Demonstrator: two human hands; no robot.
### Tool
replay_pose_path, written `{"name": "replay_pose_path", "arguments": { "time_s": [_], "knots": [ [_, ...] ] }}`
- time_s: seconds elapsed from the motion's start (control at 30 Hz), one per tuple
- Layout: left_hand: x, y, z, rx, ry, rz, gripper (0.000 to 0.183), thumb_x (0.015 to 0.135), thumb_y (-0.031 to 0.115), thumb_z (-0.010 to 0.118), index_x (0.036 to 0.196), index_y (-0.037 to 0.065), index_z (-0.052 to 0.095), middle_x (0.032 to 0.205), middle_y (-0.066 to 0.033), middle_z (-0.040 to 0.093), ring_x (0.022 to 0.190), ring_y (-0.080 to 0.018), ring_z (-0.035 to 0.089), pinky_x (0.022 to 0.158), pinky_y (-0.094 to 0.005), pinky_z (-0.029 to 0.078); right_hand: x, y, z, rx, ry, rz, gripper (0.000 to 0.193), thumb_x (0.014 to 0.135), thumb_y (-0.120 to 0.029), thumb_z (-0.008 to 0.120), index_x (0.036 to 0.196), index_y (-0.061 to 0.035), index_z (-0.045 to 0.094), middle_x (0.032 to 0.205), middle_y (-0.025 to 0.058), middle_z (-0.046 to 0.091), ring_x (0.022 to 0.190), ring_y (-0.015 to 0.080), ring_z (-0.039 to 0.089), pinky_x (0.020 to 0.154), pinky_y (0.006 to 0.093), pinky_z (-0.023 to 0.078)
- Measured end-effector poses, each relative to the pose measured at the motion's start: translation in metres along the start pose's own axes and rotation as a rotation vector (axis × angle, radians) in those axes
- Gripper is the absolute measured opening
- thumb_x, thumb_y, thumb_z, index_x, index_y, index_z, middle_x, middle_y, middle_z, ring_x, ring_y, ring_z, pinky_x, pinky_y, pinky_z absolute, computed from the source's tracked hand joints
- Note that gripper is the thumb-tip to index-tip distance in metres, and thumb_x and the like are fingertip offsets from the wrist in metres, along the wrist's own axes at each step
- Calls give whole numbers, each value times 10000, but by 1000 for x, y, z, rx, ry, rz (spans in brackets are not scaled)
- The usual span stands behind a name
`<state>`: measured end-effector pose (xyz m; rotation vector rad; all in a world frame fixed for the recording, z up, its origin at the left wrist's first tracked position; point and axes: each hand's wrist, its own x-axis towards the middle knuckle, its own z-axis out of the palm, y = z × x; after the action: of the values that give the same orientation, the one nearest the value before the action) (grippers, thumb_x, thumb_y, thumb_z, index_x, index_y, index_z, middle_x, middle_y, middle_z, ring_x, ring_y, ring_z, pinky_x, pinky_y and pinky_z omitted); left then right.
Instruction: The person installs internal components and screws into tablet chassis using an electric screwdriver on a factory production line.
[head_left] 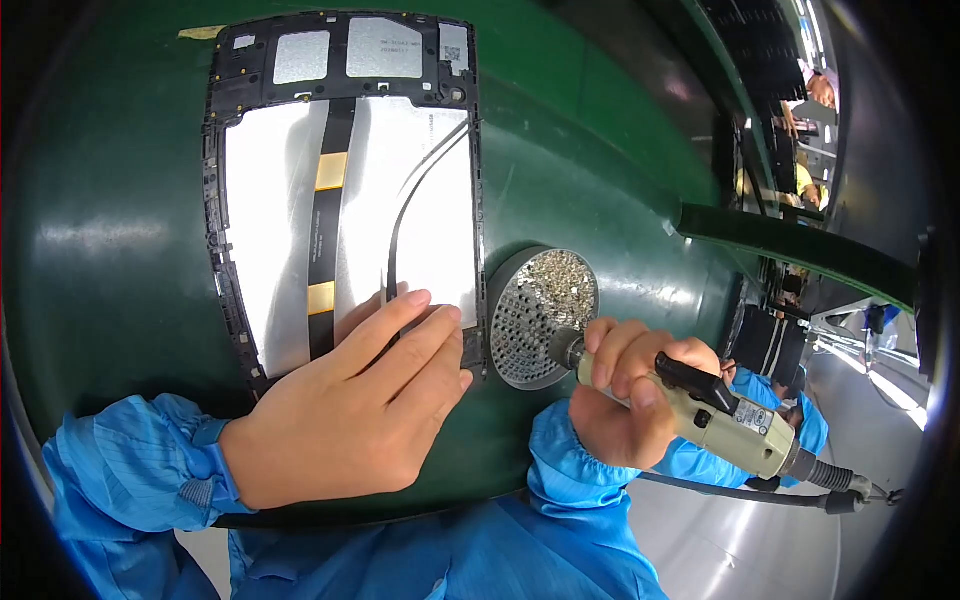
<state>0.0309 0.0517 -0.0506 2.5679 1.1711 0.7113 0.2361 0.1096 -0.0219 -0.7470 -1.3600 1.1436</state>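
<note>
A tablet housing (404, 220) with a black frame and shiny silver inner plate lies on the green bench. A black ribbon strip (325, 232) with gold patches runs down its middle, and a thin black cable (397, 235) curves over its right half. My left hand (370, 390) rests across the housing's near end, fingers stretched out over the cable's lower part. What lies beneath the palm is hidden. Wrapped round a beige electric screwdriver (735, 428) is my right hand (640, 385). The screwdriver's nose reaches over a round grey screw dish (520, 335) holding many small screws (560, 285).
The green bench (110, 290) surrounds the housing. A cable (845, 500) trails from the screwdriver's back end. To the right, a green bar (790, 250) stands beyond the bench edge. Other people in blue, yellow and pink clothing are farther right.
</note>
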Motion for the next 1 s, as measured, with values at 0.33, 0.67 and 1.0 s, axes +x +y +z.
{"name": "replay_pose_path", "arguments": {
  "time_s": [0.33, 0.67, 1.0],
  "knots": [
    [-3, -2, -8, -8, 6, 17, 183, 758, 90, 646, 922, 31, 700, 1007, -177, 645, 1079, -302, 573, 1028, -553, 320, -3, 0, 2, -16, -19, -15, 330, 779, -58, 592, 1078, -43, 454, 615, 78, 484, 565, 209, 503, 625, 411, 429],
    [-19, -19, -9, -153, 145, 75, 134, 728, 62, 670, 850, 8, 684, 964, -165, 646, 1037, -304, 589, 965, -539, 415, -13, -39, 38, -12, -142, -41, 317, 800, -99, 577, 1092, -121, 454, 612, 28, 470, 552, 164, 501, 575, 352, 396],
    [-21, -25, -12, -227, 184, 78, 74, 690, 30, 648, 722, -36, 657, 916, -167, 637, 983, -303, 592, 961, -523, 427, -22, -25, 71, -7, -238, 43, 284, 822, -107, 589, 1063, -98, 438, 623, 31, 478, 554, 175, 501, 578, 359, 403]
  ]
}}
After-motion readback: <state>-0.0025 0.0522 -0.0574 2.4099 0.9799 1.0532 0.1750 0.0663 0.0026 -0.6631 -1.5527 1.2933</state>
